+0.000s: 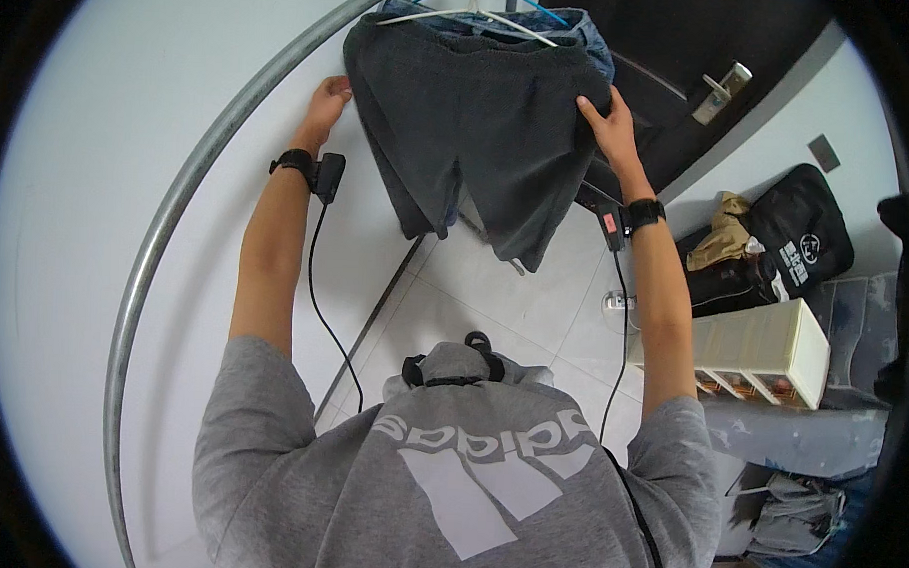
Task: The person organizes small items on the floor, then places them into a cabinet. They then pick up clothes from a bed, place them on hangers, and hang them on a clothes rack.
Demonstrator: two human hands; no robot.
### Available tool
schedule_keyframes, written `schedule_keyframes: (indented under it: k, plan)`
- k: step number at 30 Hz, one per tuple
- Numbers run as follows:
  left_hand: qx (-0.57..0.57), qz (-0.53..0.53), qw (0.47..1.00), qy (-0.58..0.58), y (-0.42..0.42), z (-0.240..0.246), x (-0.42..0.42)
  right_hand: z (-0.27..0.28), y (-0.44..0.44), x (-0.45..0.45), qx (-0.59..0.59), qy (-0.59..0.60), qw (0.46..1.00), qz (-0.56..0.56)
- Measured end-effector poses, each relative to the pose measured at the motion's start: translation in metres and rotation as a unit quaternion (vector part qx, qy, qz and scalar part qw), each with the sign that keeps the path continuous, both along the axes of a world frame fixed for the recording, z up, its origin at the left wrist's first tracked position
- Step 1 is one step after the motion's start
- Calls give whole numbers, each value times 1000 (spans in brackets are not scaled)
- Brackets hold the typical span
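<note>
A pair of dark grey shorts (467,134) hangs from a white hanger (426,16) in front of me. Behind it are blue denim garments (599,52) on a blue hanger (536,3). My right hand (616,132) grips the right side of the shorts, thumb in front and the other fingers behind. At the opposite edge, my left hand (329,103) has its fingers curled close against the fabric; whether they pinch it is unclear. Each wrist wears a black strap with a small cabled device.
A curved metal rail (196,155) runs up the left, before a white wall (66,233). Behind the shorts stands a dark door (650,43) with a metal handle (720,90). A cream drawer unit (753,339), a black bag (810,214) and piled clothes (795,514) line the right.
</note>
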State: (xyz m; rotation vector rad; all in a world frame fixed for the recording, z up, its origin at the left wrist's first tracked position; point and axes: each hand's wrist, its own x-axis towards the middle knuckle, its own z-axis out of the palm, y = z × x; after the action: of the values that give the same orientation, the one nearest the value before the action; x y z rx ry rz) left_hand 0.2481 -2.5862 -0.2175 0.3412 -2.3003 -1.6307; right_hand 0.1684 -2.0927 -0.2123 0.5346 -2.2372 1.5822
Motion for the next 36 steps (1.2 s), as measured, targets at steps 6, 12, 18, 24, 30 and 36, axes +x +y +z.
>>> schedule_keyframes:
  k: [6,12,18,24,30,36]
  plan:
    - [67,58,995,40,7,-64,62,-20,-11,59,-10,175,963,-206]
    - [159,105,982,18,30,-165,172,-86,-47,101,-59,128,984,-110]
    - [275,256,927,-18,43,-222,277,-186,-131,92,-53,-21,996,75]
    - [305,429,850,32,54,-229,358,-264,-249,112,-91,-239,922,291]
    - [278,584,761,52,71,-232,408,-296,-391,169,-79,-456,782,418]
    - [224,677,689,129,68,-257,410,-335,-498,215,19,-538,657,527]
